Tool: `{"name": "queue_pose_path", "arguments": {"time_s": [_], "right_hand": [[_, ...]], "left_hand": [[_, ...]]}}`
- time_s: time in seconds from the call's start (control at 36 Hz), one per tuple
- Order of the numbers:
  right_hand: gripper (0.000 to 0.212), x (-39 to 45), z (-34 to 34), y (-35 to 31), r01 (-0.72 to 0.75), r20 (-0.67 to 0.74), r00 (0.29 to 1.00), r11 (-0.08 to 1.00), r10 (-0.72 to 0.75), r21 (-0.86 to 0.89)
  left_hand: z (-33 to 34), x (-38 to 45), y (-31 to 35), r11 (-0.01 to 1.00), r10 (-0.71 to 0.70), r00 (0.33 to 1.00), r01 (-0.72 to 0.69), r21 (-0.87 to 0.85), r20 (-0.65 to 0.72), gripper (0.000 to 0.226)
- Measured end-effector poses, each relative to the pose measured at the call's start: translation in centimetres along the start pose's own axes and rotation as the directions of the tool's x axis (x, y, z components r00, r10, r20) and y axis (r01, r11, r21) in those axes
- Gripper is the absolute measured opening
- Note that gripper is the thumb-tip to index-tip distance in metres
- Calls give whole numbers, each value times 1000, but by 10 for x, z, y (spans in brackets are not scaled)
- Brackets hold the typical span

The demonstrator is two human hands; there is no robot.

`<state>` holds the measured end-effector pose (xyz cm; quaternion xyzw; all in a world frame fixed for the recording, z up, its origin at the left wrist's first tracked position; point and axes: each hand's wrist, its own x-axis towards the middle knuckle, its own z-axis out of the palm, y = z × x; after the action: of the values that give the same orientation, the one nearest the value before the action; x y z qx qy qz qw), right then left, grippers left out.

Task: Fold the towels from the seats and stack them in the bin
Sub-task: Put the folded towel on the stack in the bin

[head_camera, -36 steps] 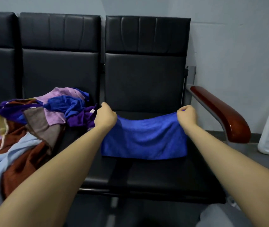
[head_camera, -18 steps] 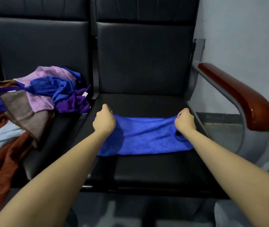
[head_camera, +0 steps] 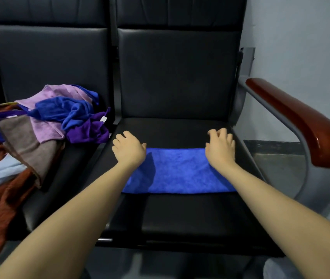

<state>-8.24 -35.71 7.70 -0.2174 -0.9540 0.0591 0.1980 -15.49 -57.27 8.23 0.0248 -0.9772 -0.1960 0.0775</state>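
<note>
My left hand (head_camera: 129,150) and right hand (head_camera: 220,147) hang loose-fingered over the far corners of the blue towel (head_camera: 178,171) — gripping nothing. It lies folded flat on the right black seat (head_camera: 180,214) (unfolded towel pile (head_camera: 39,125) on the left seat).

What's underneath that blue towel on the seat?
The blue towel lies flat on the black seat cushion, which shows all around it. Whether anything else lies beneath is covered; the towel shows no bulge.
</note>
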Motion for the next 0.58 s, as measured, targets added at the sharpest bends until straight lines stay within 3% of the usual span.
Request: {"name": "queue_pose_path", "arguments": {"time_s": [0.11, 0.22, 0.39, 0.5, 0.58], "right_hand": [[31, -16, 14, -7, 256, 93, 957, 950, -275, 177], [38, -25, 21, -10, 382, 238, 861, 880, -450, 283], [58, -33, 22, -10, 375, 465, 790, 915, -399, 148], [61, -35, 23, -13, 378, 502, 779, 920, -376, 103], [61, -35, 25, -14, 381, 504, 780, 920, -371, 89]], "left_hand": [[5, -11, -1, 993, 2, 1000, -2, 121, 2, 41], [7, -25, -9, 970, -77, 991, 48, 237, 112, 50], [7, -33, -23, 957, -74, 990, 38, 287, 118, 50], [6, -34, -26, 981, -35, 988, 5, 196, 150, 39], [7, -34, -30, 987, 24, 995, -39, 156, 96, 32]]}}
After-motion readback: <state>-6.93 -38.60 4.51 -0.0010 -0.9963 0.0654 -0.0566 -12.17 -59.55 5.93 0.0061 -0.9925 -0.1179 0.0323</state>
